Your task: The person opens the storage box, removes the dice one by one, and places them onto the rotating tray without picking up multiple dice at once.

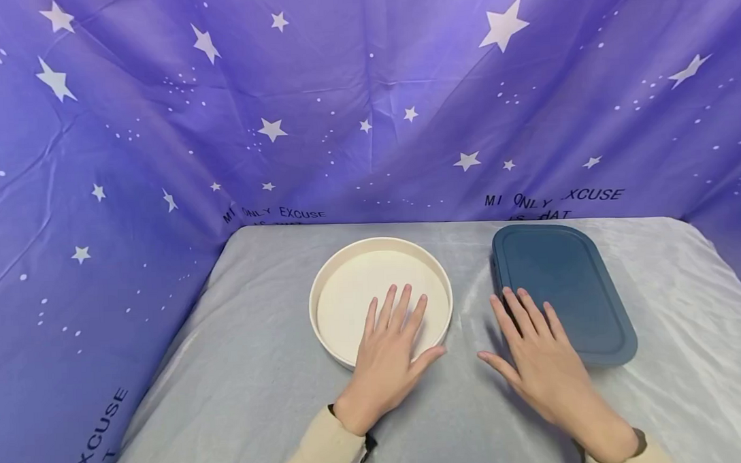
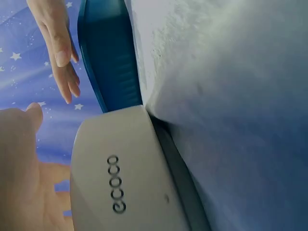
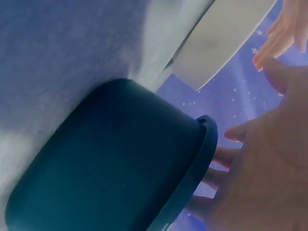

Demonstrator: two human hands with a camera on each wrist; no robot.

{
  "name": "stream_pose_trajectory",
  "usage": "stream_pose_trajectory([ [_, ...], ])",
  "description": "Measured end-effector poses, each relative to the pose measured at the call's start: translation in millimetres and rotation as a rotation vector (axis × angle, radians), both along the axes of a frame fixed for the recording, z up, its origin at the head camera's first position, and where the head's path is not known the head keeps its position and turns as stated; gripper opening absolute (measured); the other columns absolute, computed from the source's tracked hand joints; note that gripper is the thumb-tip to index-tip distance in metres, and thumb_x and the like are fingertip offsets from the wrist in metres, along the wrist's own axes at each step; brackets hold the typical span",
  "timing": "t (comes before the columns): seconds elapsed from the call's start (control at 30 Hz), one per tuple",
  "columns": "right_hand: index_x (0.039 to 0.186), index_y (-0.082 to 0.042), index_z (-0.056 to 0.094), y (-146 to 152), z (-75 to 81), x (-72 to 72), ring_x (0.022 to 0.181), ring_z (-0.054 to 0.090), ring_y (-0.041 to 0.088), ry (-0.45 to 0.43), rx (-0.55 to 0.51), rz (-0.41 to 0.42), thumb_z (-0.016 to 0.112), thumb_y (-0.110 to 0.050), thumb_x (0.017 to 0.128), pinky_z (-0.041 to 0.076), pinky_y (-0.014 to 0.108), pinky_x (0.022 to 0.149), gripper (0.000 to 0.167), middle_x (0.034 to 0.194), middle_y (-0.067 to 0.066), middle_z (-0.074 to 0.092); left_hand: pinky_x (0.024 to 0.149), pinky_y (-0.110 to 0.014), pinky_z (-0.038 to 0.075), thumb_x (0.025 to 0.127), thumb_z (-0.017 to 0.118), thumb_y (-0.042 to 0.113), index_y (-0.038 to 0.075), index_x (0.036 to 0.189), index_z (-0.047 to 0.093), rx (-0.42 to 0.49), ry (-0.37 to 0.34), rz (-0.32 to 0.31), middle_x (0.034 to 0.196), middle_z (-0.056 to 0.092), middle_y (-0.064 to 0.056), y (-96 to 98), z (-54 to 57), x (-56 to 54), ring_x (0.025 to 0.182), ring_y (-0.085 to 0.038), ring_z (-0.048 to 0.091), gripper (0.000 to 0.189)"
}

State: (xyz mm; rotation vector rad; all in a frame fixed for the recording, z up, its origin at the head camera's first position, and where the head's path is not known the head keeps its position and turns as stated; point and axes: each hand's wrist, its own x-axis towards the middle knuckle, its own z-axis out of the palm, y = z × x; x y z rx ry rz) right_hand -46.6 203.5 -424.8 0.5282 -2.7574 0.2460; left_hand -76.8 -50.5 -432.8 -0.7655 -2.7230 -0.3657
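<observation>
A round cream tray (image 1: 354, 280) with a low rim lies near the middle of the table; its side wall bears the word "ecoco" in the left wrist view. Over its near part my left hand (image 1: 387, 360) is held palm down, fingers straight and spread, gripping nothing. To the right stands a dark blue lidded box (image 1: 562, 286), rectangular with rounded corners. My right hand (image 1: 543, 362) hovers by the box's near left edge, its fingers spread and holding nothing. In the right wrist view the fingers (image 3: 224, 156) overlap the lid's edge; whether they touch it I cannot tell.
A grey cloth (image 1: 240, 372) with soft wrinkles covers the table. Behind it and along the left hangs a purple curtain (image 1: 367, 122) with white stars and printed words. A strip of cloth separates the tray from the box.
</observation>
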Motion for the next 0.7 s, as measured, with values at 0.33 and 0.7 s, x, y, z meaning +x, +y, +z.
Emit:
stream_pose_trajectory([
  [0.33, 0.154, -0.007, 0.034, 9, -0.1, -1.8, 0.143, 0.03, 0.04, -0.001, -0.01, -0.015, 0.052, -0.062, 0.094, 0.02, 0.061, 0.119, 0.083, 0.155, 0.02, 0.037, 0.124, -0.05, 0.019, 0.101, 0.036, 0.061, 0.019, 0.157, 0.031, 0.026, -0.029, -0.045, 0.162, 0.028, -0.008, 22.3, 4.1, -3.2, 0.153, -0.026, 0.016, 0.07],
  [0.7, 0.155, -0.005, 0.03, 25, 0.1, 0.8, 0.141, 0.03, 0.044, 0.0, -0.005, -0.03, 0.057, -0.057, 0.094, 0.02, 0.063, 0.119, 0.084, 0.151, 0.026, 0.038, 0.124, -0.045, 0.025, 0.103, 0.036, 0.057, 0.014, 0.156, 0.032, 0.059, -0.053, -0.103, 0.159, 0.034, -0.011, 55.4, 8.7, -5.2, 0.149, -0.025, 0.028, 0.068],
])
